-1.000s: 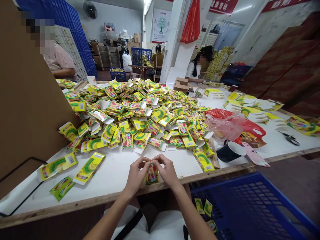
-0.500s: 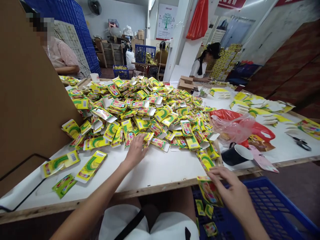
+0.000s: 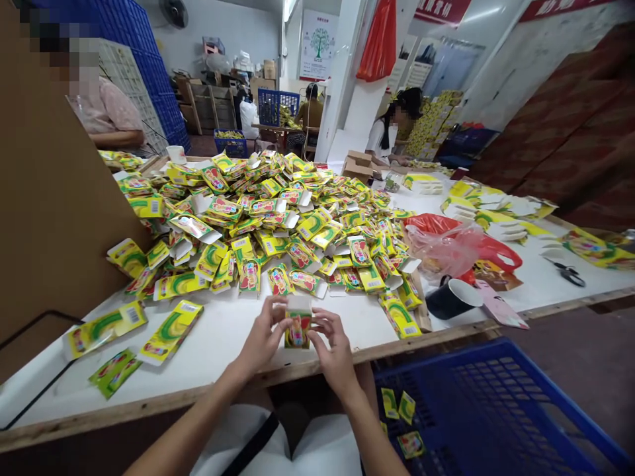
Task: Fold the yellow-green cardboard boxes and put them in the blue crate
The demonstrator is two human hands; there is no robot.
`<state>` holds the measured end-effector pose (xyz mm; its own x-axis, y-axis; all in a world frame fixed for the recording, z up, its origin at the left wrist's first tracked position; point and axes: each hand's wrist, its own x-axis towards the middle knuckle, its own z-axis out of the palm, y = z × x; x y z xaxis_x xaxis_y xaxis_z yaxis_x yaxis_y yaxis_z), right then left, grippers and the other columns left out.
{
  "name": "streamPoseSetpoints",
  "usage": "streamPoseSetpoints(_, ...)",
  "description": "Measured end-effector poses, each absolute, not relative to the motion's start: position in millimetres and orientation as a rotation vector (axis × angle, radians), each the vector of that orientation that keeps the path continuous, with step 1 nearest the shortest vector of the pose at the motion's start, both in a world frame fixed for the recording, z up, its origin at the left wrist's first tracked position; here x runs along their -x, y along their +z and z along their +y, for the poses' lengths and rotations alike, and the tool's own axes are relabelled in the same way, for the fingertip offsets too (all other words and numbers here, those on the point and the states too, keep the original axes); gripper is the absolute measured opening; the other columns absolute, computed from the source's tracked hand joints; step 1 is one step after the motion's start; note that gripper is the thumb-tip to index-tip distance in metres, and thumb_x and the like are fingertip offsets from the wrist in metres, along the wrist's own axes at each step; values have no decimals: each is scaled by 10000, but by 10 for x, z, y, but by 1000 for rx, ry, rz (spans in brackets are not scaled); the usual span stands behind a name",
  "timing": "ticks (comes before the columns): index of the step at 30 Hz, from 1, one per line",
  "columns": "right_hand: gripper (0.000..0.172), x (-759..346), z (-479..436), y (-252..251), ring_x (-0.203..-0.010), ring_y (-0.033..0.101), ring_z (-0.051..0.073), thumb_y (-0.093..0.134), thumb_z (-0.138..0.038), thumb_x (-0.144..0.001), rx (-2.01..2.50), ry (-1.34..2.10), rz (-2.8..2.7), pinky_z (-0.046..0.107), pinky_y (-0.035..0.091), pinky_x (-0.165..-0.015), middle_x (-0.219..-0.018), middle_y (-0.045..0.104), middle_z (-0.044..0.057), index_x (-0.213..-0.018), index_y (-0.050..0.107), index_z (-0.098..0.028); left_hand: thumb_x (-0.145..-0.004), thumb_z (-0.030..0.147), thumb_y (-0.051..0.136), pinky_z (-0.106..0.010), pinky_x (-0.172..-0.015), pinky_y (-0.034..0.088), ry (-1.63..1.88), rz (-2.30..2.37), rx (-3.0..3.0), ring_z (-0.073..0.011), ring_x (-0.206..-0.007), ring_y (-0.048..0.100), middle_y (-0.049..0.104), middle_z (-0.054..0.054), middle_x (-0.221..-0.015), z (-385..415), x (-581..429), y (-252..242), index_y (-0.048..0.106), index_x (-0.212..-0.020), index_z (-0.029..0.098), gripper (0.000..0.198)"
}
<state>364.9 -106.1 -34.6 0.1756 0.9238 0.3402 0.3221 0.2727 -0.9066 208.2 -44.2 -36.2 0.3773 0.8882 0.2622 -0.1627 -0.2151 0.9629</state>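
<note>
Between my two hands is a small yellow-green printed candy box point(image 3: 298, 332), upright above the table's front edge, its white flap standing up at the top. My left hand point(image 3: 261, 336) pinches its left side with thumb and fingers. On its right side, the fingers of my right hand point(image 3: 335, 349) are closed too. Just beyond, a big heap of similar boxes point(image 3: 262, 225) covers the table, many with open white flaps. Whether the held box has anything inside is hidden.
At left lie flat packets point(image 3: 171, 332), a green sachet point(image 3: 115, 372) and a tall cardboard carton point(image 3: 64, 172). A black mug point(image 3: 451, 299), plastic bags point(image 3: 459, 244) and scissors point(image 3: 568, 271) are at right. Below sits a blue basket point(image 3: 496, 396) holding several packets. Other people sit beyond.
My right hand has come left from above the basket, and the packet it held there is out of sight. My left hand has drawn back from the heap. Both now grip one box.
</note>
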Motion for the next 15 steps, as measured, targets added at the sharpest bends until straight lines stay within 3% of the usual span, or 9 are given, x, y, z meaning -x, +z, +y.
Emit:
streamPoseSetpoints(3, 176, -3636, -950, -441, -847, 617, 175, 526, -211, -841, 1273, 746, -1444, 292, 484, -763, -933, 648, 40, -1012, 570, -212, -861, 245, 484, -288, -792, 468, 1036, 741, -1504, -164, -865, 614, 639, -47, -937, -553, -2062, -506, 499, -965, 194, 116)
streamPoseSetpoints(6, 126, -3683, -872, -413, -816, 611, 175, 531, -212, -837, 1284, 748, -1522, 288, 479, -747, -865, 662, 35, -906, 636, -198, -849, 245, 498, -298, -800, 473, 1052, 798, -1555, -176, -883, 602, 626, -46, -910, -519, -2061, -529, 548, -925, 182, 111)
streamPoseSetpoints(8, 116, -3686, -830, -371, -826, 607, 178, 539, -205, -829, 1289, 693, -1525, 293, 476, -757, -849, 657, 37, -828, 655, -195, -838, 237, 513, -321, -851, 466, 1109, 817, -1572, -188, -951, 588, 620, -54, -938, -484, -2083, -510, 558, -904, 182, 97)
streamPoseSetpoints(12, 146, -3623, -819, -340, -859, 608, 179, 547, -204, -823, 1275, 608, -1379, 312, 485, -785, -905, 650, 45, -946, 625, -203, -835, 217, 517, -344, -897, 460, 1216, 811, -1511, -176, -979, 590, 623, -54, -1008, -485, -2133, -488, 527, -1000, 203, 166)
streamPoseSetpoints(15, 125, -3574, -874, -326, -911, 601, 197, 569, -237, -820, 1260, 608, -1446, 334, 479, -811, -939, 658, 61, -912, 648, -206, -832, 245, 533, -326, -872, 469, 1207, 833, -1582, -181, -954, 595, 636, -58, -975, -537, -2129, -479, 582, -916, 188, 112)
